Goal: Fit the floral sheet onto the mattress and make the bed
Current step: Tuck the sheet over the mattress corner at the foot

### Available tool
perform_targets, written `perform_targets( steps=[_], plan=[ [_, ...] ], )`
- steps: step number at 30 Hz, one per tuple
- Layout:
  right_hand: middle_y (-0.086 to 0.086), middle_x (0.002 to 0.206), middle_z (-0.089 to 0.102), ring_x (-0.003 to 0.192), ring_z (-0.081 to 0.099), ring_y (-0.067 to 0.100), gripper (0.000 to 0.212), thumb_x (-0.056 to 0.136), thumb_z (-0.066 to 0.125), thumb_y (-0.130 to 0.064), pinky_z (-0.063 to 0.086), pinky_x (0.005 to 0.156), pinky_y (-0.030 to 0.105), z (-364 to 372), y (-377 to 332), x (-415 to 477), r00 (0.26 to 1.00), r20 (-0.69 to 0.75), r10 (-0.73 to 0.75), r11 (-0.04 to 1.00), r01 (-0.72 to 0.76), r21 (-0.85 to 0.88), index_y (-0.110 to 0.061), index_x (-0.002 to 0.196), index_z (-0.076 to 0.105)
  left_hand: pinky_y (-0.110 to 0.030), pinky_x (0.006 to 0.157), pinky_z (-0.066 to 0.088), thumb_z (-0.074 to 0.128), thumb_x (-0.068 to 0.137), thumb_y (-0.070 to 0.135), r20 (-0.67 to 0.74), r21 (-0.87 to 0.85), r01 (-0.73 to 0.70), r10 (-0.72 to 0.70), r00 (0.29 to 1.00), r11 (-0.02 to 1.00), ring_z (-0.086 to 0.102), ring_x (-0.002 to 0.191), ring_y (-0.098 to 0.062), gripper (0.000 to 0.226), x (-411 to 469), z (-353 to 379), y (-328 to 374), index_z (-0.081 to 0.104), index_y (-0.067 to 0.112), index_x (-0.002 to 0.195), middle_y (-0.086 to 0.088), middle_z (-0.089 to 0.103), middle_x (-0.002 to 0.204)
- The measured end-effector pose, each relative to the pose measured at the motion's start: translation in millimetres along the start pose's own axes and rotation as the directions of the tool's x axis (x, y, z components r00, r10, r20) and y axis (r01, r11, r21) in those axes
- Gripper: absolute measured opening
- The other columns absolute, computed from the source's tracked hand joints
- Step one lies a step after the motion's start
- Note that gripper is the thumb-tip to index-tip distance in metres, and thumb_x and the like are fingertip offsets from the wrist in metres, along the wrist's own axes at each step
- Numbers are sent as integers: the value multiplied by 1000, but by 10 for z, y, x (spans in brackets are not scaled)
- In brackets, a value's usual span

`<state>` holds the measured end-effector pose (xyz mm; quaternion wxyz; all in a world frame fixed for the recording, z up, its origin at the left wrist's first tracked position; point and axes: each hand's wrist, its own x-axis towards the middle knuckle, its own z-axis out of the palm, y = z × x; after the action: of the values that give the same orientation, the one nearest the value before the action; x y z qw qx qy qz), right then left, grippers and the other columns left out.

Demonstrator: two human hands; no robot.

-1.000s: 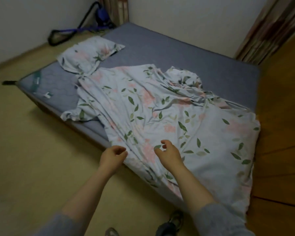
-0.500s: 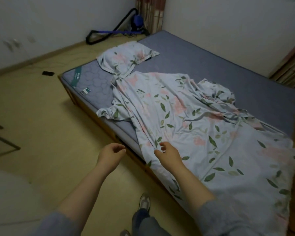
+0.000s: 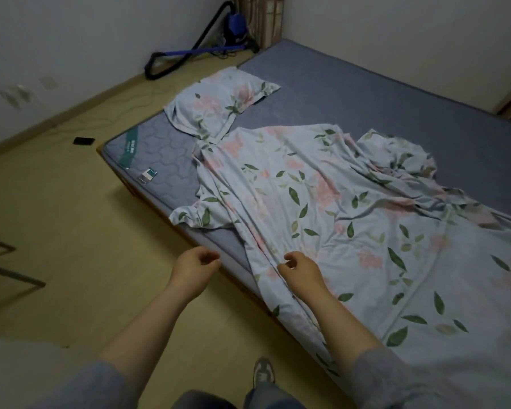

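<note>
Sheet (image 3: 322, 216) floral, crumpled; mattress (image 3: 165, 154) quilted, grey.

A grey mattress (image 3: 366, 93) runs from centre left to upper right. A crumpled sheet (image 3: 322, 219) covers its middle and lower right, draping over the near edge; a pillow (image 3: 218, 101) lies upper centre. On the floor (image 3: 56, 216): a vacuum (image 3: 207, 45) at top, a black object (image 3: 84, 140) left.
</note>
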<state>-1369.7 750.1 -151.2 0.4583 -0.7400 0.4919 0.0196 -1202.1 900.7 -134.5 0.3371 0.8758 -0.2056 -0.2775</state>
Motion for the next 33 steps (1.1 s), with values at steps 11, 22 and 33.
perform_targets(
  steps=[11, 22, 33],
  plan=[
    [9, 115, 62, 105, 57, 24, 35, 89, 56, -28, 43, 89, 28, 166, -78, 503, 975, -84, 205, 976, -196, 96, -11, 119, 59, -25, 75, 45, 66, 86, 20, 304, 116, -127, 87, 949, 985, 63, 93, -17, 10, 1038, -88, 63, 73, 18, 93, -2, 71, 95],
    [6, 114, 60, 99, 55, 20, 36, 90, 56, -28, 42, 79, 25, 1108, -719, 682, 835, -219, 505, 837, -413, 358, -13, 123, 56, -25, 75, 47, 63, 88, 19, 660, 306, -520, 216, 719, 798, 63, 93, -18, 15, 2467, -586, 54, 71, 17, 99, -4, 70, 97],
    [9, 105, 65, 94, 59, 19, 21, 88, 58, -18, 47, 78, 25, 1902, -683, 866, 767, -208, 607, 768, -499, 402, -10, 107, 62, -23, 81, 48, 63, 88, 21, 819, 307, -667, 168, 548, 679, 62, 96, -15, 21, 2952, -199, -280, 69, 15, 107, -4, 69, 106]
  ],
)
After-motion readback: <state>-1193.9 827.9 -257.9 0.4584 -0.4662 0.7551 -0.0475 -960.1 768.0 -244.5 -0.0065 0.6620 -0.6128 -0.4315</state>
